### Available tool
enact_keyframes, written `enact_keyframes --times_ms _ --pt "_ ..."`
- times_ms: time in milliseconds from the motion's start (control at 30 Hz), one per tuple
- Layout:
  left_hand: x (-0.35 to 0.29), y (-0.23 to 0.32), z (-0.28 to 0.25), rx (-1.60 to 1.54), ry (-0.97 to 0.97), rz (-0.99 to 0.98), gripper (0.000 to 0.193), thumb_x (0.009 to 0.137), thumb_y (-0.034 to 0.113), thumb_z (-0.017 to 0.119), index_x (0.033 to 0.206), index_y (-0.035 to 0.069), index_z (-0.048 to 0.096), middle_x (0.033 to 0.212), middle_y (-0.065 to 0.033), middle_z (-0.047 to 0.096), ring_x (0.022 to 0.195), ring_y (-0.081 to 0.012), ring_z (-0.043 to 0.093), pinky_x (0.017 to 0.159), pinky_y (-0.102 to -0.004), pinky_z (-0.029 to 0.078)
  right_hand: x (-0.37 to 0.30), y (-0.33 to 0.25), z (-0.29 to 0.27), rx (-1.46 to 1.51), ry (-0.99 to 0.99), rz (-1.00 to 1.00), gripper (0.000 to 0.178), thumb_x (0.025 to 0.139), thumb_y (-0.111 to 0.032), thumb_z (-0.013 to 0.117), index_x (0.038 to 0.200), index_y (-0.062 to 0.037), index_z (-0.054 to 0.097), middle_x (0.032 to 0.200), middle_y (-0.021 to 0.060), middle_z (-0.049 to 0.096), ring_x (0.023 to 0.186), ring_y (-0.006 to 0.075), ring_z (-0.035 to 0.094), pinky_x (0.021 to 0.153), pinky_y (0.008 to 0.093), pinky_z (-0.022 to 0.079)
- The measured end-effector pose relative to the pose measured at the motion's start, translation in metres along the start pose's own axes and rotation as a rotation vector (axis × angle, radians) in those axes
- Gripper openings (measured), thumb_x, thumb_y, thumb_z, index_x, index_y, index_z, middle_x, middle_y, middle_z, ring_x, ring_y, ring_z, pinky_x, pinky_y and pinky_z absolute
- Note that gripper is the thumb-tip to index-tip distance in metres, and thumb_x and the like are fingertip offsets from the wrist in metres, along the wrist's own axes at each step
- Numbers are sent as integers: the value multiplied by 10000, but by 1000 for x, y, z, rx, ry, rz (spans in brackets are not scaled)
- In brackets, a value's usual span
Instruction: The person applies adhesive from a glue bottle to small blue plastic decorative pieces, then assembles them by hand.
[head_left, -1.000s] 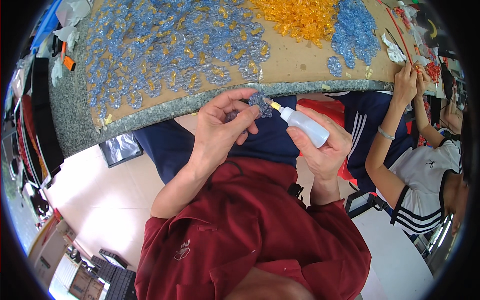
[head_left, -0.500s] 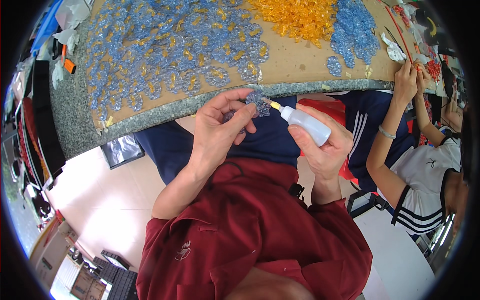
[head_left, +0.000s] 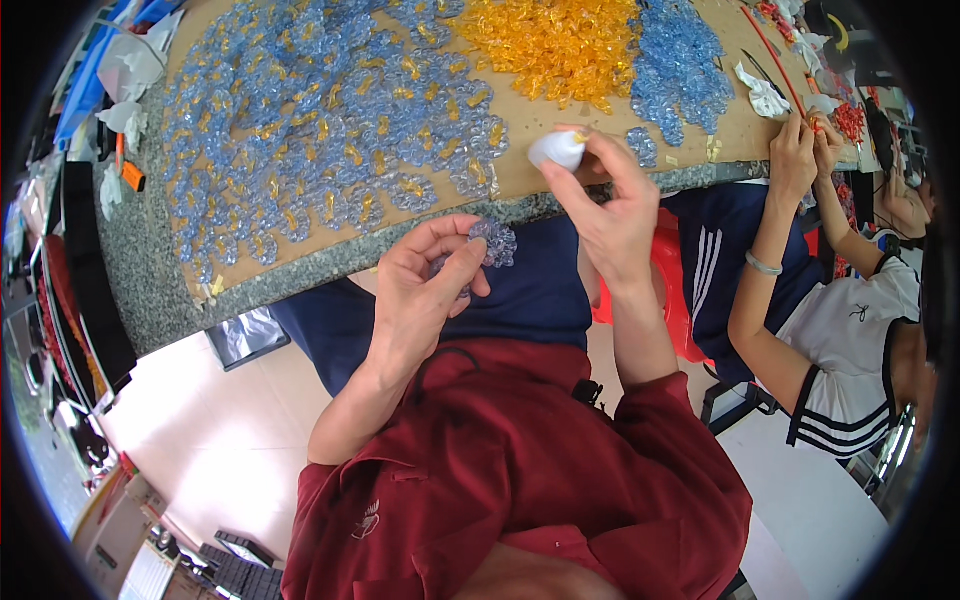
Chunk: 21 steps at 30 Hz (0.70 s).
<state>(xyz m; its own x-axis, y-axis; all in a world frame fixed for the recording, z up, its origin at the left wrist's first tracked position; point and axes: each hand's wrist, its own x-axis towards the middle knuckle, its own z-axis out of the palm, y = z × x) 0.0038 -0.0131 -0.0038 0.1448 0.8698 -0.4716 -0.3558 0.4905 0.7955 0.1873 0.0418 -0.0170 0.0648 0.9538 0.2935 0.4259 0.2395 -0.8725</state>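
Observation:
My left hand is closed on a clear blue plastic flower, pinched between thumb and fingers just off the table's near edge. More of the same bluish plastic shows under its curled fingers. Higher up and to the right, my right hand grips a small white squeeze bottle over the brown board. The bottle is tilted, its yellowish tip by the fingertips and away from the flower. Rows of blue flowers with amber centres cover the board at the left.
Loose amber pieces and plain blue flowers lie heaped farther back. A single blue flower sits near the stone table edge. At the right, a co-worker's hands hold a thin red stick. A red stool stands below.
My right hand has drawn the bottle away from the flower, up and over the board, turning its tip away. My left hand still holds the flower, slightly lower in view.

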Motion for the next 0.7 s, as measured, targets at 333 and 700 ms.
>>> enact_keyframes --times_ms 333,700 --pt "4 0 4 16 -21 -29 237 850 62 598 1070 -14 551 759 -20 598 564 -52 542 413 -146 304 28 10 -25 -469 201 -245 173 722 -104 690 878 -36 656 883 91 617 805 259 540 734 351 417" --pt "6 -2 6 72 -28 -28 230 853 86 599 1064 6 558 747 0 600 567 -39 537 427 -143 302 29 4 -31 -589 102 -255 137 663 -52 709 792 -46 664 847 55 581 835 248 492 744 362 390"
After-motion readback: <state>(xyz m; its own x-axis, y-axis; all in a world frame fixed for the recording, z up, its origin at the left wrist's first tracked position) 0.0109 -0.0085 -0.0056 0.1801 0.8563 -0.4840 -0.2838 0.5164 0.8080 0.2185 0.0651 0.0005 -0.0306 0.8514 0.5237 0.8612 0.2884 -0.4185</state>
